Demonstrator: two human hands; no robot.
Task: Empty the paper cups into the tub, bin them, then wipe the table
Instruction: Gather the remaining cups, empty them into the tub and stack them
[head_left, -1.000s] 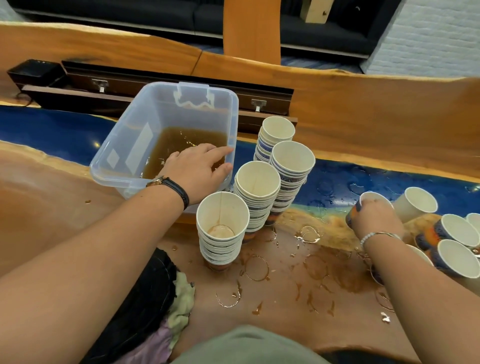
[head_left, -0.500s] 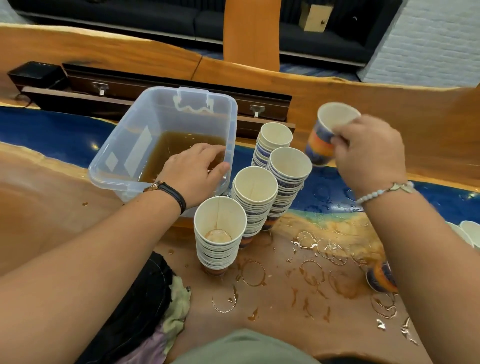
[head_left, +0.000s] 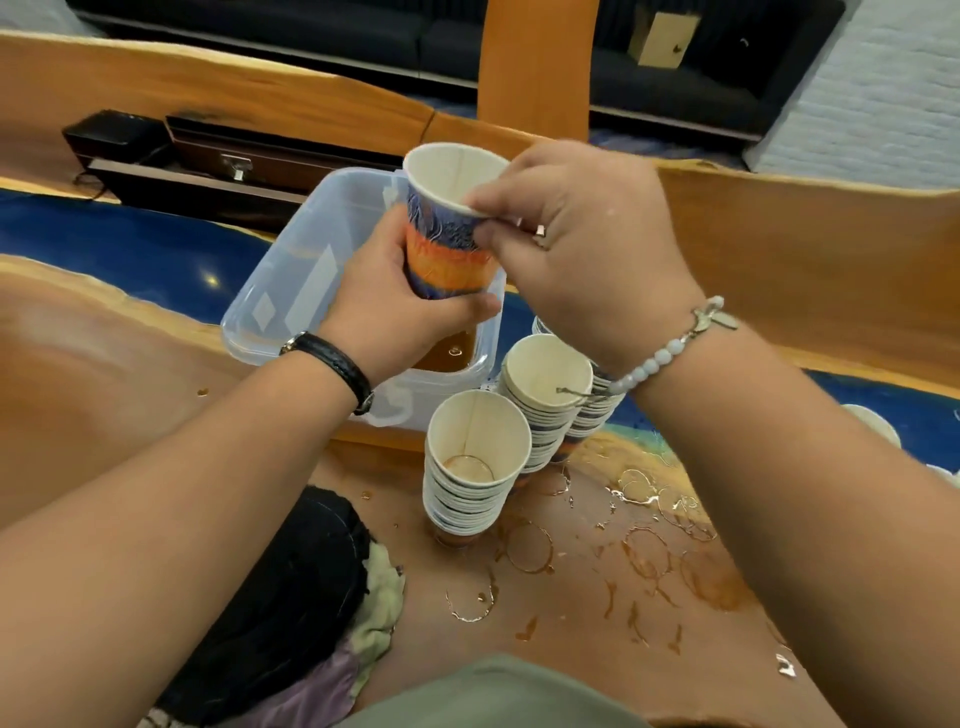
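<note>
A blue-and-orange paper cup (head_left: 449, 228) is held upright above the clear plastic tub (head_left: 291, 291). My left hand (head_left: 400, 312) wraps its lower body, and my right hand (head_left: 582, 249) pinches its rim from the right. The tub holds brown liquid (head_left: 447, 353), mostly hidden behind my left hand. Stacks of empty cups (head_left: 475, 467) (head_left: 545, 395) stand on the table just in front of and to the right of the tub. Brown ring stains (head_left: 644, 551) cover the wooden table near its front.
Crumpled dark and pale cloths (head_left: 306, 608) lie at the front left beside the nearest stack. More cup rims (head_left: 875, 423) show at the right edge behind my right forearm. Dark wooden boxes (head_left: 234, 166) sit behind the tub along the blue strip (head_left: 130, 249).
My right hand carried the cup leftward from beside the stacks to above the tub. My left hand left the tub's rim and took hold of the cup's body.
</note>
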